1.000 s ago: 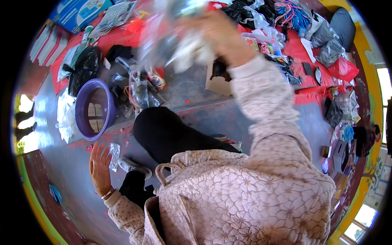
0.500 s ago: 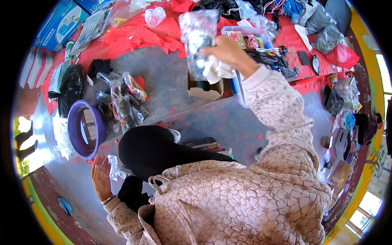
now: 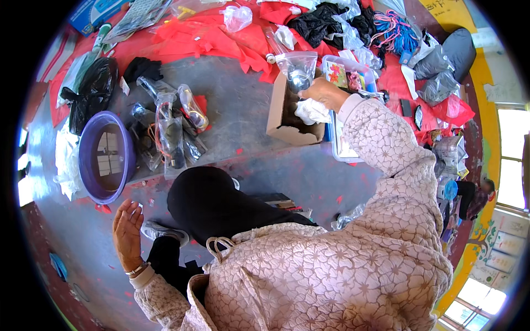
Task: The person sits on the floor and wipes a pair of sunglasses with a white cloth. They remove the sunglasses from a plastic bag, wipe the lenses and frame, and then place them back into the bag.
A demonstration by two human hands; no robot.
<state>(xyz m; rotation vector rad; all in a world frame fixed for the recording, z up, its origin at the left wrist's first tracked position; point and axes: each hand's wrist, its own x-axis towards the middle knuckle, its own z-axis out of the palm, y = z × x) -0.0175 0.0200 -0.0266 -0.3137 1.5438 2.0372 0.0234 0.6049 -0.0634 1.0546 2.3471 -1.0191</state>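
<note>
clear plastic shines at the upper middle of the frame: your right hand [image 3: 327, 95] has its fingers closed around the lower part of a bag [image 3: 296, 62], with something dark, round and shiny inside. the bag lies up and left of your grip, its long axis running roughly up the frame, much as the long side of the cardboard box [image 3: 277, 110] does, and it overlaps the box's upper end; you cannot tell whether they touch. a white cloth [image 3: 313, 112] sits just below that hand, and whether it is pinched too is hidden. your left hand [image 3: 128, 234], at lower left, is empty, fingers loosely extended, near the basin [image 3: 129, 160] and well apart from the box, so your right is nearer.
</note>
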